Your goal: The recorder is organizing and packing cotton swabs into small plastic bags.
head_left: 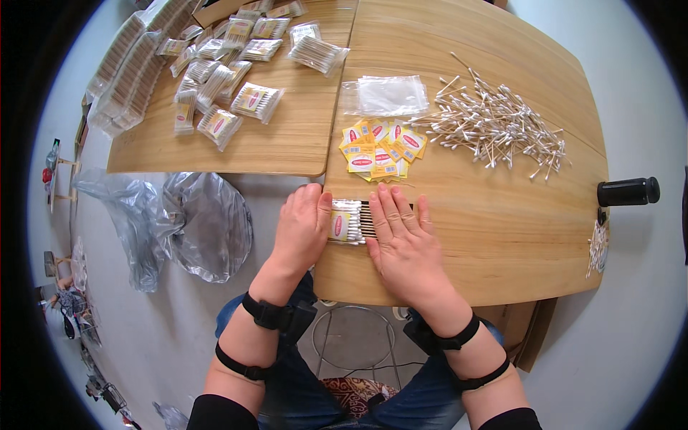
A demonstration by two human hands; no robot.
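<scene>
Both hands lay flat at the near left corner of the right table [502,236], fingers spread and pressing down rather than pinching. The left hand [302,228] covered the outer end of one row of cotton swabs [350,222] carrying a yellow-and-red label; the right hand [405,240] covered its other end. This single row appeared to be the bundle in hand, seemingly being levelled or bagged; whether a bag already enclosed it could not be told.

Work judged done: roughly fifteen to twenty filled packets [222,72] lay scattered on the left table [287,143], with stacked rows of further packets [125,72] along its far left edge, too many to count.

Work judged left: one loose heap of swabs [494,122], well over a hundred, toward the far right edge; about ten loose labels [380,150] near the table's left edge; one small pile of clear bags [387,94] just beyond them. A black cylinder [628,191] projected at the right edge.
</scene>
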